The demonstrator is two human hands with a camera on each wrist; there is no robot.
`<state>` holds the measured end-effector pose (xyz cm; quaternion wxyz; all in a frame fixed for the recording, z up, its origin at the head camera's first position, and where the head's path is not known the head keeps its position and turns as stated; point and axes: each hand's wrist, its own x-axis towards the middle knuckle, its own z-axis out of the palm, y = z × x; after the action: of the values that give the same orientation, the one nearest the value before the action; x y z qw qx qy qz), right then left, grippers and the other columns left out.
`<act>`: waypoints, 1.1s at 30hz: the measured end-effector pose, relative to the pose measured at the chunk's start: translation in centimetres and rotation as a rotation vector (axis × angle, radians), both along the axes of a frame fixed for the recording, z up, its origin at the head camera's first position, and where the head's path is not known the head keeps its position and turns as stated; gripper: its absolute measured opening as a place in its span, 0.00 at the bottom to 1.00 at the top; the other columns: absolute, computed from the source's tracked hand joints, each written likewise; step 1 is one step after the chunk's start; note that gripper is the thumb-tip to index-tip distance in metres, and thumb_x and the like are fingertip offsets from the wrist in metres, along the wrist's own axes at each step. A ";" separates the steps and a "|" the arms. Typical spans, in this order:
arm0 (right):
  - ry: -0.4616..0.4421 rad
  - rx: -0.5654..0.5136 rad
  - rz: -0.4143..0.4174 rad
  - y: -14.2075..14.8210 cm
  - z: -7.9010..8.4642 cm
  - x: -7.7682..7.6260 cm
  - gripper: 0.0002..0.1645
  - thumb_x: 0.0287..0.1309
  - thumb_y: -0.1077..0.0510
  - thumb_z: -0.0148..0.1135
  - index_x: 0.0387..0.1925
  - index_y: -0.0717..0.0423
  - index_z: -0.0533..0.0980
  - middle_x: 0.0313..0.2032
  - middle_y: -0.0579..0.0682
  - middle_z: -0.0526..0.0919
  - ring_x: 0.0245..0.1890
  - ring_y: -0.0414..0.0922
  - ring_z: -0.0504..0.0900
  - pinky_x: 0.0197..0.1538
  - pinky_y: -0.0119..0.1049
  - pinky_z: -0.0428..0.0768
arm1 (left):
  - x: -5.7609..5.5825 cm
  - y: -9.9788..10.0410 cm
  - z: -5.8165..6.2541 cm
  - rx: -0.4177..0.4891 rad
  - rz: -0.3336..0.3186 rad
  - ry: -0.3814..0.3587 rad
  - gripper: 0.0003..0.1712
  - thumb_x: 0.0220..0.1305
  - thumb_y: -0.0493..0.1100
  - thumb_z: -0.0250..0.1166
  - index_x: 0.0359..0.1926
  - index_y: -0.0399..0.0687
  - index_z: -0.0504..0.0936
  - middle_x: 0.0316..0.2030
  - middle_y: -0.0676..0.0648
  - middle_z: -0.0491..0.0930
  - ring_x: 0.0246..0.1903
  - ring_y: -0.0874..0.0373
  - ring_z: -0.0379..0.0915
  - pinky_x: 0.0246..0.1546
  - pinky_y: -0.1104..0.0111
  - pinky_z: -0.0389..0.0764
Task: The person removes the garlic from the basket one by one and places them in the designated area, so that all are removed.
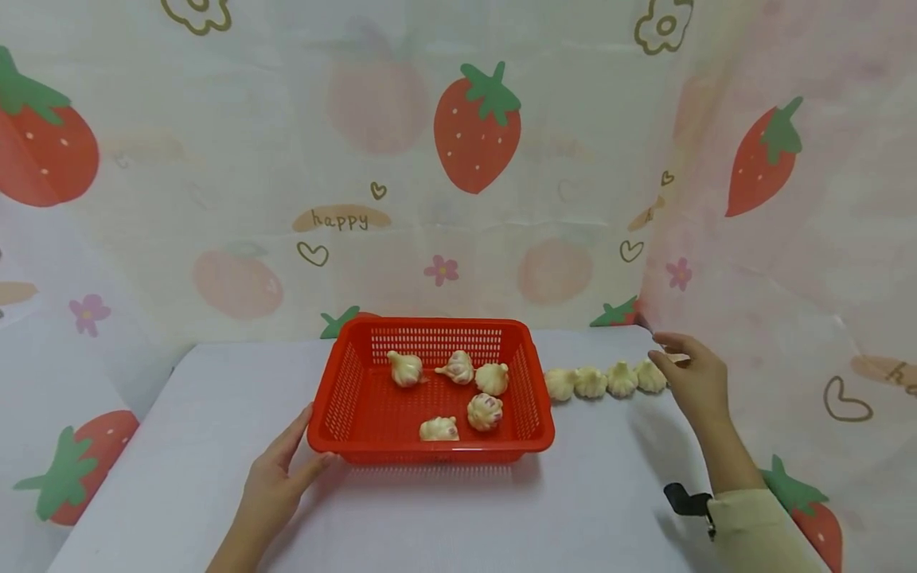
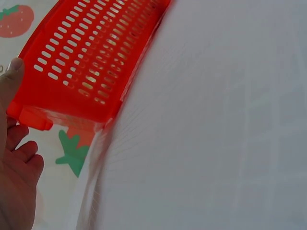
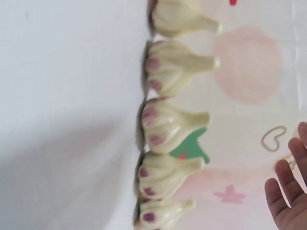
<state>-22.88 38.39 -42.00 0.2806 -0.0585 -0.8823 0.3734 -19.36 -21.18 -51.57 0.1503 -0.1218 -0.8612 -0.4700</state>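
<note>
A red plastic basket point(image 1: 430, 458) with slotted walls stands on the white table, several garlic bulbs point(image 1: 484, 412) lying inside it. My left hand point(image 1: 272, 485) grips its near left corner; in the left wrist view the thumb point(image 2: 14, 72) lies on the rim and the other fingers are partly hidden behind it. To the basket's right, a row of garlic bulbs point(image 1: 622, 380) stands upright, stems up. Above the right end of that row is my right hand point(image 1: 695, 382), holding nothing. In the right wrist view its fingers point(image 3: 290, 184) are apart from the garlic bulbs point(image 3: 172, 125).
White cloth covers the table point(image 1: 595, 493). Behind it and on both sides hang curtains point(image 1: 401, 159) printed with strawberries, hearts and flowers. A black strap end point(image 1: 686, 501) sticks out at the right sleeve point(image 1: 759, 529).
</note>
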 end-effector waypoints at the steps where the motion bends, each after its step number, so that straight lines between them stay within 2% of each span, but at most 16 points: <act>1: -0.001 0.005 0.008 -0.4 0.0 0.0 0.20 0.65 0.52 0.70 0.56 0.53 0.83 0.53 0.55 0.86 0.39 0.28 0.77 0.35 0.19 0.77 | 0.0 0.0 0.0 -0.003 0.001 0.003 0.47 0.63 0.48 0.74 0.79 0.57 0.62 0.75 0.49 0.66 0.71 0.79 0.55 0.61 0.92 0.57; 4: -0.008 0.011 0.033 -1.7 -0.1 0.3 0.20 0.66 0.51 0.70 0.56 0.52 0.83 0.54 0.54 0.86 0.44 0.33 0.77 0.40 0.20 0.76 | 0.0 0.0 0.0 -0.009 0.003 0.004 0.47 0.63 0.48 0.74 0.79 0.57 0.62 0.75 0.49 0.66 0.70 0.79 0.55 0.61 0.93 0.57; 9: 0.002 0.002 0.087 -4.1 -0.2 0.6 0.19 0.65 0.51 0.71 0.56 0.51 0.83 0.54 0.53 0.86 0.47 0.43 0.78 0.44 0.27 0.77 | 0.1 0.1 0.0 -0.001 -0.002 0.007 0.47 0.63 0.49 0.74 0.79 0.61 0.62 0.75 0.50 0.66 0.70 0.81 0.55 0.60 0.92 0.58; 12: 0.029 -0.009 0.119 -5.6 0.0 0.7 0.19 0.65 0.52 0.71 0.55 0.50 0.84 0.54 0.50 0.86 0.50 0.44 0.78 0.48 0.32 0.77 | 0.2 0.2 0.0 -0.003 0.001 0.002 0.47 0.63 0.50 0.74 0.78 0.64 0.62 0.75 0.51 0.66 0.70 0.80 0.55 0.60 0.92 0.58; 15: 0.068 -0.030 0.160 -7.2 0.4 0.8 0.19 0.64 0.53 0.72 0.55 0.51 0.84 0.53 0.49 0.87 0.52 0.45 0.78 0.50 0.34 0.77 | 0.2 0.2 0.0 -0.004 0.005 -0.011 0.47 0.63 0.50 0.74 0.79 0.64 0.62 0.75 0.52 0.66 0.71 0.77 0.56 0.60 0.92 0.58; 19: 0.113 -0.031 0.215 -9.3 1.0 0.8 0.19 0.62 0.56 0.73 0.54 0.51 0.84 0.51 0.49 0.88 0.53 0.46 0.80 0.53 0.30 0.76 | 0.2 0.1 0.1 -0.019 0.022 -0.020 0.47 0.63 0.51 0.74 0.79 0.60 0.62 0.75 0.50 0.66 0.72 0.74 0.56 0.60 0.93 0.57; 22: 0.123 -0.017 0.249 -10.8 1.1 0.8 0.19 0.61 0.57 0.74 0.54 0.51 0.85 0.51 0.48 0.88 0.54 0.46 0.80 0.55 0.36 0.77 | 0.1 0.1 0.2 -0.029 0.028 -0.011 0.47 0.63 0.51 0.74 0.79 0.57 0.62 0.75 0.48 0.66 0.71 0.77 0.55 0.60 0.94 0.56; 26: 0.115 -0.004 0.288 -12.8 1.0 0.6 0.20 0.59 0.58 0.75 0.54 0.50 0.85 0.52 0.48 0.87 0.55 0.47 0.80 0.58 0.47 0.79 | 0.1 0.1 0.3 -0.028 0.023 0.004 0.47 0.63 0.49 0.74 0.79 0.55 0.63 0.75 0.46 0.66 0.69 0.83 0.53 0.60 0.94 0.55; 28: 0.102 -0.004 0.306 -13.7 0.9 0.5 0.20 0.59 0.59 0.75 0.54 0.50 0.84 0.52 0.48 0.87 0.56 0.48 0.80 0.58 0.50 0.80 | 0.1 0.2 0.3 -0.026 0.021 0.006 0.47 0.63 0.49 0.74 0.78 0.54 0.63 0.75 0.46 0.66 0.68 0.84 0.52 0.60 0.94 0.55; 33: 0.045 -0.020 0.343 -16.1 1.0 0.6 0.20 0.60 0.58 0.74 0.54 0.49 0.84 0.54 0.51 0.86 0.56 0.51 0.80 0.57 0.54 0.82 | 0.2 0.3 0.3 -0.040 0.029 -0.021 0.47 0.64 0.51 0.73 0.79 0.57 0.62 0.75 0.48 0.66 0.70 0.80 0.54 0.59 0.94 0.55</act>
<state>-22.29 22.31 -40.95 0.2318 0.0985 -0.8690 0.4258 -19.18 -20.93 -51.22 0.1455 -0.1074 -0.8736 -0.4518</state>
